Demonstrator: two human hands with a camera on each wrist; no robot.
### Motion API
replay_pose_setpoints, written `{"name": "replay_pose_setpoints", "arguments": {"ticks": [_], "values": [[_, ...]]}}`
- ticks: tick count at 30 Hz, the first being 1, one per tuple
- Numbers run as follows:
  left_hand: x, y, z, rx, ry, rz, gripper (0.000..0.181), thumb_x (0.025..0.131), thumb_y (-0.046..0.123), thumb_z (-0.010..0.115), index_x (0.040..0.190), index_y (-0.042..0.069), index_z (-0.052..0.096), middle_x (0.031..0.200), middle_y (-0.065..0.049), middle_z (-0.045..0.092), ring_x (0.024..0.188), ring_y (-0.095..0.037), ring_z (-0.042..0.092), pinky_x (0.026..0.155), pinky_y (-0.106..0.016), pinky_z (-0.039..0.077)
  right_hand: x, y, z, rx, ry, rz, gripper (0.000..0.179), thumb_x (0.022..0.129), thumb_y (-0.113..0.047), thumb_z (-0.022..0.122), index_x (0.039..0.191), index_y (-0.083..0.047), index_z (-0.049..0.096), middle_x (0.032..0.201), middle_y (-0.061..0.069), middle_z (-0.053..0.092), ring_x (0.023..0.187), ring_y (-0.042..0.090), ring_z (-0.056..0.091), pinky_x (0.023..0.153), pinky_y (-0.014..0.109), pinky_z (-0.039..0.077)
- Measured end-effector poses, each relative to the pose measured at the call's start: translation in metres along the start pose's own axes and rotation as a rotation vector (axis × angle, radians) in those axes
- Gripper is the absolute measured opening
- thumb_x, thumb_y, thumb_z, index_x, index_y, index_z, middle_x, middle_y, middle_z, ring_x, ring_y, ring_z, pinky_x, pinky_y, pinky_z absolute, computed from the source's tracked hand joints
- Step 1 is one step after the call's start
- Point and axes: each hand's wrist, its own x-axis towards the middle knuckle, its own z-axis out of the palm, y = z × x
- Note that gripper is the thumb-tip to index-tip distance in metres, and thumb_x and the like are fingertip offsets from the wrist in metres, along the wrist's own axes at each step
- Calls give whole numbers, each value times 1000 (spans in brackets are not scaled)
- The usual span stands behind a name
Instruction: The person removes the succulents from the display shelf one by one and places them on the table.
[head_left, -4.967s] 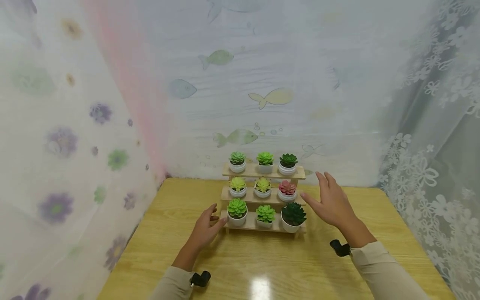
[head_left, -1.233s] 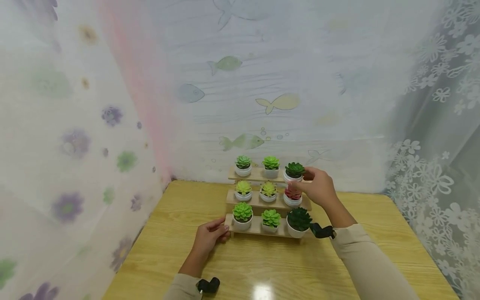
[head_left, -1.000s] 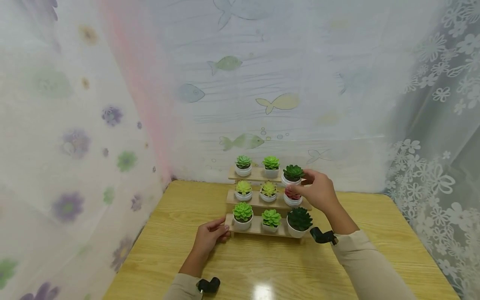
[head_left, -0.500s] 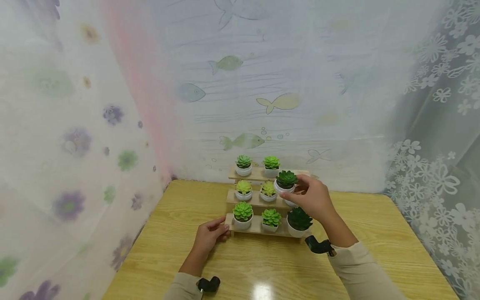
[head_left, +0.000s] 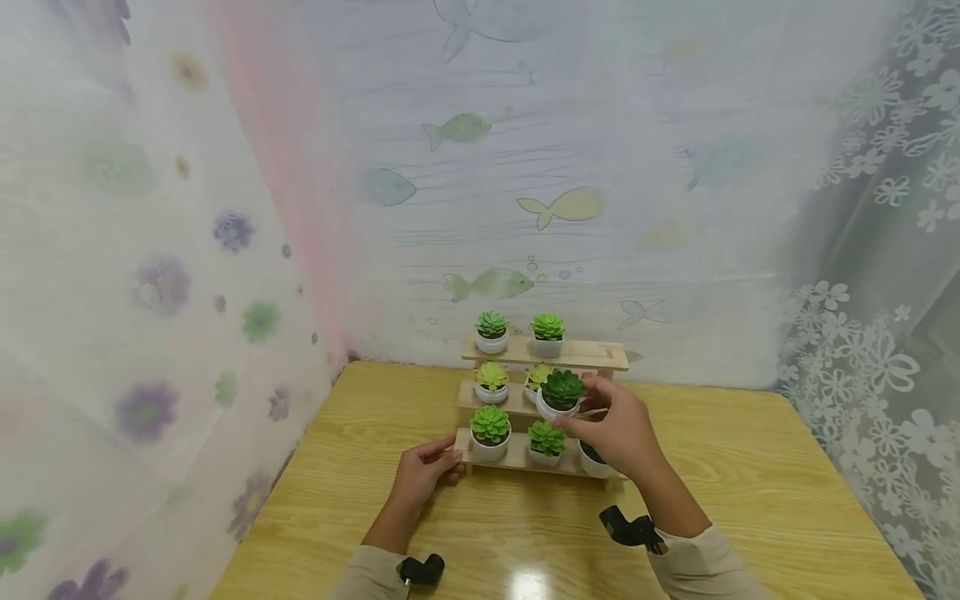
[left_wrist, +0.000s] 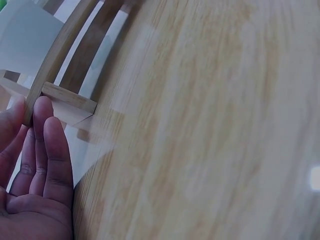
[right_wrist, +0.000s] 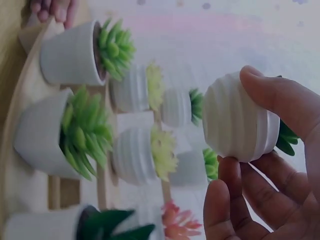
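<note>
My right hand holds a dark green potted succulent by its ribbed white pot, thumb on one side and fingers on the other. The pot is in the air in front of the three-tier wooden plant stand. In the right wrist view the ribbed pot shows between thumb and fingers. My left hand pinches the left end of the stand's bottom shelf. The left wrist view shows the shelf board between thumb and fingertips. The red succulent is hidden in the head view behind my right hand.
Several other potted succulents stand on the shelves, among them a light green one at the bottom left and a yellow-green one above it. The wooden table meets a fish-patterned curtain behind the stand.
My right hand has taken the dark green succulent off the right end of the top shelf and moved it forward, down and left. My left hand came to the bottom shelf's end and stayed there.
</note>
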Motion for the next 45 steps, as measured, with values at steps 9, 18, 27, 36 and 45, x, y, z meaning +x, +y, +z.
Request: {"name": "replay_pose_setpoints", "arguments": {"ticks": [9,18,27,36,45], "values": [[0,-2,0,-4,-17,14,46,95,11,76,138,-1,65,100,-8,79,84,-17,77,71,-28,62,-16,7,25,69,1,9,71,76,-35,94,135,-10,66,108,8,71,94,25,70,74,27,59],[0,-6,-2,-18,-27,16,47,93,10,78,137,-3,65,99,-8,79,83,-17,77,71,-28,62,-30,14,49,96,-18,87,64,71,-39,96,127,-22,71,111,2,72,100,22,72,77,33,61],[-4,-2,-1,-23,-4,19,46,95,9,76,137,-5,64,101,-12,79,84,-18,77,71,-29,62,-35,18,71,136,-62,136,75,71,-41,95,134,-15,66,118,6,71,97,21,73,78,38,62],[-7,-1,-3,-31,1,56,46,95,5,75,136,-9,62,101,-15,79,81,-18,77,72,-30,63,-39,26,90,147,-145,88,75,74,-41,94,135,-8,65,113,5,72,98,19,71,82,37,60],[0,-1,0,-43,-13,43,45,94,8,76,135,-7,64,101,-15,79,82,-19,77,71,-29,62,-39,43,112,152,-166,75,62,72,-37,96,121,-9,71,110,5,73,94,17,71,76,29,59]]}}
